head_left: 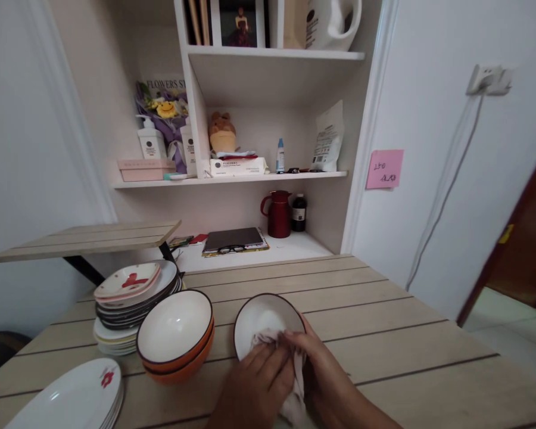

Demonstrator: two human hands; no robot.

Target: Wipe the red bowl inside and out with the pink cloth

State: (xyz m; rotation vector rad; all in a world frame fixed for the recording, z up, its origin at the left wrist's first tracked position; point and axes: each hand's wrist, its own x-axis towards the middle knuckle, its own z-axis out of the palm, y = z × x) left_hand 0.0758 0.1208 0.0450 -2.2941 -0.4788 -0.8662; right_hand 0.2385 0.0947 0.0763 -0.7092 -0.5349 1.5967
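A white bowl with a dark rim (pixel 261 310) is tilted toward me just above or on the table; I cannot tell whether its underside touches the wood. My right hand (pixel 328 372) grips its right side, thumb over the rim and fingers behind. Pressed into the bowl is a pale, crumpled cloth (pixel 268 337), with my left hand (pixel 259 381) closed on it. Part of the cloth hangs down between the hands. Left of them stand stacked orange bowls (pixel 178 369) with white insides and dark rims.
Stacked plates (pixel 136 304) stand behind the orange bowls, and oval plates (pixel 71 393) lie at the front left. A small raised wooden shelf (pixel 89 238) overhangs the back left. Beyond the slatted table (pixel 384 333) are a laptop (pixel 232 239) and a red jug (pixel 279 214).
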